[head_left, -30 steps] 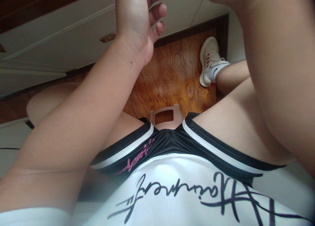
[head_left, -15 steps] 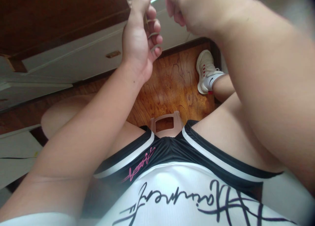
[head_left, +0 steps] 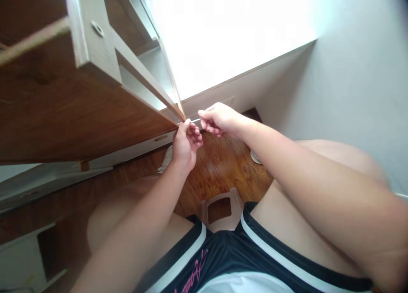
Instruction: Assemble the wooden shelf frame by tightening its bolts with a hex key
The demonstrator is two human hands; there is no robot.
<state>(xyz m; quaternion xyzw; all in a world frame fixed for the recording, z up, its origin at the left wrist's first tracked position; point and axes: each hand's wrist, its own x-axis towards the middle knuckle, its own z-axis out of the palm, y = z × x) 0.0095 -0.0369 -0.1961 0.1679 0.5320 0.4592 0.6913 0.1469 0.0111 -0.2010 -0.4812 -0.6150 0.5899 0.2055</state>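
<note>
My left hand (head_left: pixel 187 146) is raised in front of me, its thumb pressed to the forefinger and the other fingers loosely curled. It is at the near tip of a wooden frame (head_left: pixel 146 82); what it pinches there is too small to make out. A thin, pale stick-like piece (head_left: pixel 195 120) spans the short gap between my hands. My right hand (head_left: pixel 221 119) pinches the right end of this piece between thumb and forefinger, palm turned inward.
A large brown wooden panel (head_left: pixel 79 110) with a pale upright (head_left: pixel 92 29) fills the left. Bright window light (head_left: pixel 236 29) is ahead, a pale wall (head_left: pixel 357 84) to the right. Between my legs are a pinkish plastic stool (head_left: pixel 219 227) and wood floor (head_left: pixel 219 165).
My view has tilted up, so the wooden frame, window and wall now show, and my hands appear lower and smaller. Both hands keep their pinch, with the thin piece still between them.
</note>
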